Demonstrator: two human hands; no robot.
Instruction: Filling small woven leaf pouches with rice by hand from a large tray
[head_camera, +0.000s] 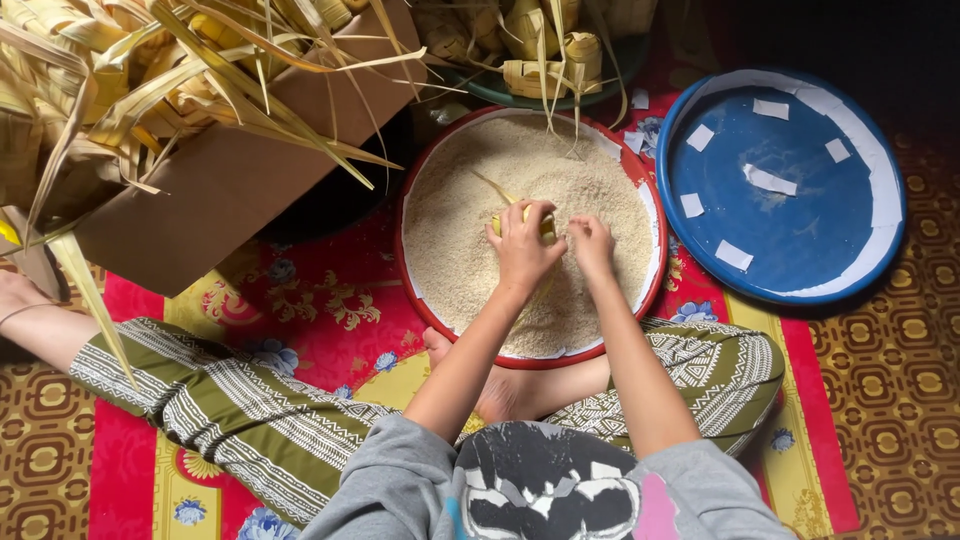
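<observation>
I see a yellow woven leaf pouch (543, 226) at the middle of the rice-filled red-rimmed tray (655, 270), grasped by my left hand (523, 245). My right hand (592, 246) rests beside it, fingers curled into the rice (470, 240). A blue tray (782, 185) sits just right; a cardboard box (240, 180) lies left.

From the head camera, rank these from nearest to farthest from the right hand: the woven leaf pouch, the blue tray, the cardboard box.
Measured from the right hand, which rests in the rice:
1. Woven leaf pouch, just to its left, held by the left hand.
2. Blue tray, off to the right on the mat.
3. Cardboard box, far left, beyond the red-rimmed rice tray.
</observation>
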